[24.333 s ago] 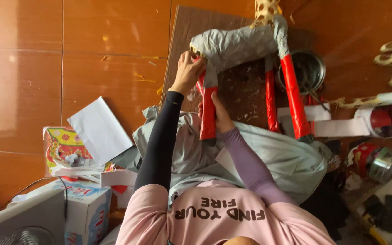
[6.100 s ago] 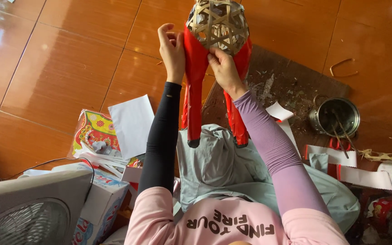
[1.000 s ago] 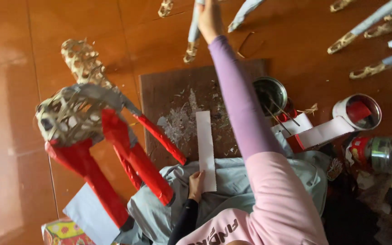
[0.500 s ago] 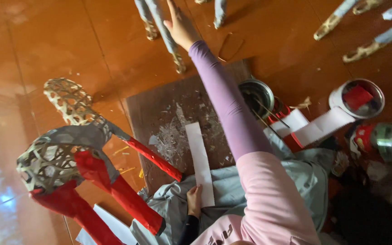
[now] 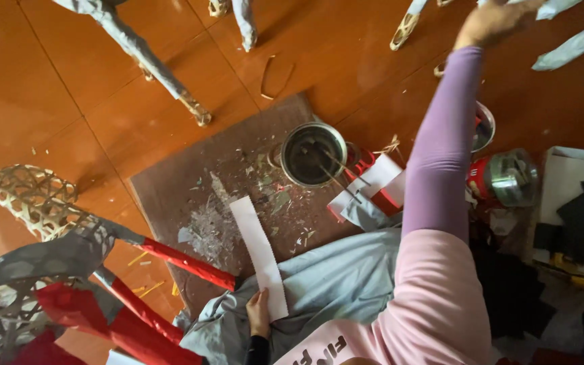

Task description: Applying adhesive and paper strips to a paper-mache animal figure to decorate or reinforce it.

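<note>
White paper strip [image 5: 259,255] lies lengthwise away from the lap; left hand [image 5: 259,313] pinches its near end. Right hand [image 5: 493,20] reaches far up-right, grip indiscernible.

Home craft floor, woven frames [image 5: 32,203], glue tin [image 5: 313,154]

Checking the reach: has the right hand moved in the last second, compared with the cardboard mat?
Yes. The right hand has swung rightward, from straight beyond the cardboard mat to well past its right edge, near a grey paper-wrapped leg.
</note>
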